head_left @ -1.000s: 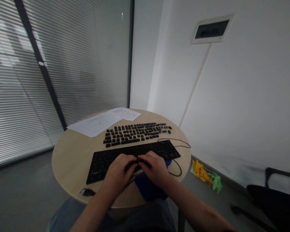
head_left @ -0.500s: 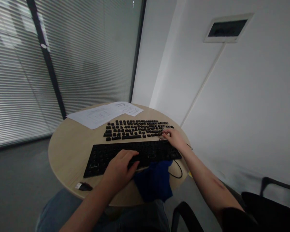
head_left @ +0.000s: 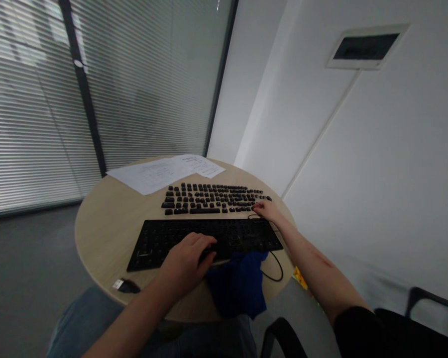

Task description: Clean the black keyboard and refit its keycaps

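Note:
A black keyboard base [head_left: 160, 241] with its keycaps off lies on the round wooden table [head_left: 104, 223]. Behind it the loose black keycaps [head_left: 209, 198] are laid out in rows. My left hand [head_left: 186, 261] rests on the front edge of the keyboard base, fingers curled down onto it. My right hand [head_left: 268, 210] reaches to the right end of the keycap rows, its fingertips pinched at a keycap there. A blue cloth [head_left: 239, 283] hangs over the table's front edge beside my left hand.
White paper sheets [head_left: 164, 171] lie at the back of the table. A small black object [head_left: 125, 285] sits at the front left edge. The keyboard's cable [head_left: 274, 266] loops off the right side. A black chair [head_left: 421, 323] stands at the lower right.
My right hand left the keyboard's front edge and reached to the right end of the keycap rows. My left hand stayed on the keyboard. The view shifted slightly left.

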`<action>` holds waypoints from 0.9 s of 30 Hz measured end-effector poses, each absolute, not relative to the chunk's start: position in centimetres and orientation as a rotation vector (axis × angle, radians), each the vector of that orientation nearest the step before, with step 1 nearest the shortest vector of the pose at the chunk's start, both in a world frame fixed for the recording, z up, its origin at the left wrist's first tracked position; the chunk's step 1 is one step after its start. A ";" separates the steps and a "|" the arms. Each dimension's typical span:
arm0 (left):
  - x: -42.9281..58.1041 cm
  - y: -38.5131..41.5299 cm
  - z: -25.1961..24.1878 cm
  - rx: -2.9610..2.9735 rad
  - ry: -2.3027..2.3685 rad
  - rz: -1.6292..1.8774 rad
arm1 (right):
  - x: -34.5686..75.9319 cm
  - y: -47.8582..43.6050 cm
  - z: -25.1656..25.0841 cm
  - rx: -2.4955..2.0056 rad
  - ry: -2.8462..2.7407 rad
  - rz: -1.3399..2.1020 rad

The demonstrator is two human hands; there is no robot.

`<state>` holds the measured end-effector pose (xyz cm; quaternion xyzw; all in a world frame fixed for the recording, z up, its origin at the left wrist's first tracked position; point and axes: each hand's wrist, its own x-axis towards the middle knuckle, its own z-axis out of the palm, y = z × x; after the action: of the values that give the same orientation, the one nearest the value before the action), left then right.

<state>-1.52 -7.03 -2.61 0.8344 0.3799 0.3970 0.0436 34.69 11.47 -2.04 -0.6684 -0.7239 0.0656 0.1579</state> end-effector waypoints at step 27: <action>-1.1 -6.7 -1.8 2.654 1.124 1.096 | 33.0 -4.9 4.6 -1.361 -1.619 1.121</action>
<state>-1.12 -6.73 -1.83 0.8604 0.3642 0.3553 0.0289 32.97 -4.88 4.56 -0.5292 -0.6297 0.4358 0.3654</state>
